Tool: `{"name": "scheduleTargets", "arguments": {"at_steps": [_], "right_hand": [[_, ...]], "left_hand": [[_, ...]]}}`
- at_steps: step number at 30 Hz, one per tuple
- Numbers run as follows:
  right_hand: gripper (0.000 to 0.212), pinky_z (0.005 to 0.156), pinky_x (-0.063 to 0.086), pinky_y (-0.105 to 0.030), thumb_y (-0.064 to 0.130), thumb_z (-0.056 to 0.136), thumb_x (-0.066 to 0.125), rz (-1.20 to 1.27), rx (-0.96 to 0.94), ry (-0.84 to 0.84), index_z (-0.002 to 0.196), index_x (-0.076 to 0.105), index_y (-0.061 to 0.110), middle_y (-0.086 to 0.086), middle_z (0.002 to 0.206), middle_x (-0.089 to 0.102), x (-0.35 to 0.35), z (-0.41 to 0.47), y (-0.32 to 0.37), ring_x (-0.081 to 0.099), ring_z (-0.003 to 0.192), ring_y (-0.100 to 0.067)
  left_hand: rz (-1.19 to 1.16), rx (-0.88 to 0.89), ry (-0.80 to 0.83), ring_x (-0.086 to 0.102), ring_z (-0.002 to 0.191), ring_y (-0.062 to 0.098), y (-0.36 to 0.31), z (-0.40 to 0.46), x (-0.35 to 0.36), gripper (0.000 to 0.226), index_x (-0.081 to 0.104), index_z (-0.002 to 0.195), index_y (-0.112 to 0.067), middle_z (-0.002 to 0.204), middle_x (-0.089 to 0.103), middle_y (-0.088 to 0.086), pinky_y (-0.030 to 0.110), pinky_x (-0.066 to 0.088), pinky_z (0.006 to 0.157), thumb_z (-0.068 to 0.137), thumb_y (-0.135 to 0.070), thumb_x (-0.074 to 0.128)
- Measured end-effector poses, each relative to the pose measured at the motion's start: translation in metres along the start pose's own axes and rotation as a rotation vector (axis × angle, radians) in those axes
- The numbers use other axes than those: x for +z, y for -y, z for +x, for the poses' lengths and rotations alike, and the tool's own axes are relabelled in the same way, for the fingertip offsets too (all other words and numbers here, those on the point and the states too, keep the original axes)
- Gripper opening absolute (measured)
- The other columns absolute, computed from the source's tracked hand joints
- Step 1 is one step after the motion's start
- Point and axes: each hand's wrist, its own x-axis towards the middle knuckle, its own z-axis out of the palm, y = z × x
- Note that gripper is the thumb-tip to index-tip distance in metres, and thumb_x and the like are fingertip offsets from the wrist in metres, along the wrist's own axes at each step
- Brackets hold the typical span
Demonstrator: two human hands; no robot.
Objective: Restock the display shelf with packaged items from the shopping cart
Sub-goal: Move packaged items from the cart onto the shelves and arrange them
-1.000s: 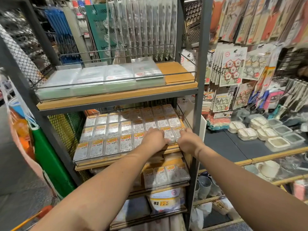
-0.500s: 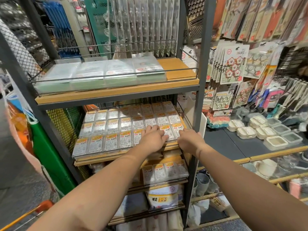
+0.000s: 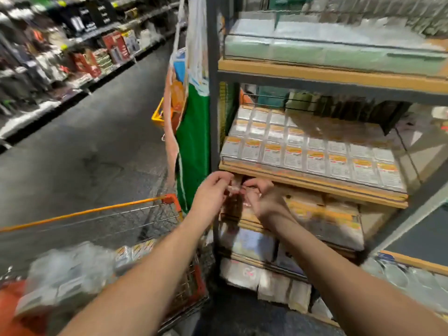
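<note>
- The left hand (image 3: 211, 195) and the right hand (image 3: 263, 199) are brought together just below the front edge of the middle shelf (image 3: 312, 184) of the display rack; the fingers (image 3: 224, 177) of both are curled, seemingly pinching something small and pale between them, but blur leaves it unclear what is held.
- Above and to the right of the fingers, flat labelled packets (image 3: 315, 161) are laid in neat rows behind a low wire rail, probably so the labels face the shopper; eight are counted in the front row, and the rows behind are partly hidden.
- Below and to the left of the fingers, the shopping cart (image 3: 169, 198) with its orange rim is parked against the rack, presumably for short reaches; the packaged stock (image 3: 72, 275) in it is too blurred to count.
- Four shelf levels can be made out.
</note>
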Motion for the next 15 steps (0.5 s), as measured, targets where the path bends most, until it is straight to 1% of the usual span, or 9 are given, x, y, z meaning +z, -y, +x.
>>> {"name": "scheduleTargets", "arguments": {"at_steps": [2,4,5,7,9,10,11,13,15], "right_hand": [[0.023,0.081,0.036,-0.001,0.017,0.094,0.053,0.057,0.005,0.126,0.108,0.069,0.01,-0.001,0.104,0.065,0.043,-0.004,0.017,0.061,0.096,-0.014],[0.02,0.068,0.037,0.002,0.015,0.097,0.052,0.074,0.011,0.313,0.111,0.067,0.013,0.006,0.098,0.061,0.098,-0.014,0.044,0.056,0.084,-0.004],[0.019,0.069,0.038,-0.001,0.015,0.097,0.052,0.045,-0.023,0.39,0.11,0.067,0.014,0.006,0.098,0.061,0.121,-0.019,0.054,0.056,0.085,-0.005],[0.016,0.078,0.042,-0.017,0.017,0.095,0.052,0.017,-0.08,0.481,0.094,0.067,0.022,0.007,0.094,0.061,0.167,-0.025,0.065,0.059,0.089,-0.008],[0.019,0.073,0.04,-0.026,0.021,0.091,0.053,-0.009,-0.006,0.58,0.075,0.059,0.03,0.011,0.081,0.058,0.223,-0.032,0.083,0.058,0.084,-0.009],[0.02,0.068,0.04,-0.025,0.023,0.091,0.054,-0.038,0.027,0.608,0.073,0.057,0.03,0.01,0.078,0.058,0.245,-0.036,0.09,0.057,0.083,-0.013],[0.018,0.063,0.038,-0.022,0.025,0.092,0.053,-0.056,0.063,0.659,0.075,0.057,0.029,0.007,0.077,0.058,0.267,-0.041,0.1,0.055,0.082,-0.016],[0.013,0.055,0.035,-0.021,0.03,0.095,0.05,-0.098,0.123,0.795,0.09,0.062,0.026,0.001,0.084,0.061,0.315,-0.053,0.118,0.055,0.076,-0.016],[0.019,0.051,0.038,-0.02,0.028,0.095,0.049,-0.086,0.203,0.861,0.103,0.063,0.018,-0.004,0.091,0.067,0.359,-0.062,0.127,0.057,0.07,-0.014]], "left_hand": [[-0.034,-0.061,-0.062,0.06,0.073,0.019,0.027,-0.01,-0.046,0.016,0.067,0.087,-0.02,0.082,0.068,0.002,0.032,0.049,0.071,0.096,-0.015,0.054],[-0.095,-0.141,-0.165,0.056,0.065,0.02,0.058,-0.024,-0.104,0.019,0.063,0.084,-0.018,0.077,0.065,0.004,0.027,0.046,0.057,0.098,-0.012,0.051],[-0.121,-0.178,-0.215,0.054,0.062,0.02,0.074,-0.028,-0.129,0.021,0.062,0.083,-0.018,0.076,0.063,0.004,0.025,0.043,0.053,0.098,-0.011,0.049],[-0.162,-0.288,-0.291,0.052,0.055,0.016,0.101,-0.04,-0.173,0.022,0.059,0.082,-0.016,0.075,0.059,0.005,0.018,0.039,0.042,0.098,-0.008,0.047],[-0.212,-0.425,-0.377,0.052,0.043,0.011,0.136,-0.054,-0.229,0.022,0.057,0.077,-0.014,0.07,0.057,0.006,0.015,0.034,0.035,0.097,-0.009,0.049],[-0.217,-0.498,-0.412,0.052,0.039,0.009,0.15,-0.062,-0.252,0.022,0.058,0.074,-0.014,0.067,0.058,0.005,0.017,0.034,0.038,0.095,-0.013,0.052],[-0.232,-0.539,-0.462,0.053,0.039,0.01,0.168,-0.07,-0.275,0.021,0.059,0.071,-0.016,0.066,0.059,0.004,0.02,0.034,0.042,0.092,-0.018,0.056],[-0.327,-0.604,-0.541,0.051,0.042,0.011,0.203,-0.091,-0.321,0.015,0.06,0.07,-0.018,0.063,0.056,0.0,0.024,0.03,0.047,0.082,-0.027,0.059],[-0.456,-0.683,-0.619,0.047,0.04,0.012,0.23,-0.108,-0.354,0.011,0.057,0.07,-0.019,0.059,0.052,-0.002,0.023,0.028,0.044,0.073,-0.029,0.058]]}}
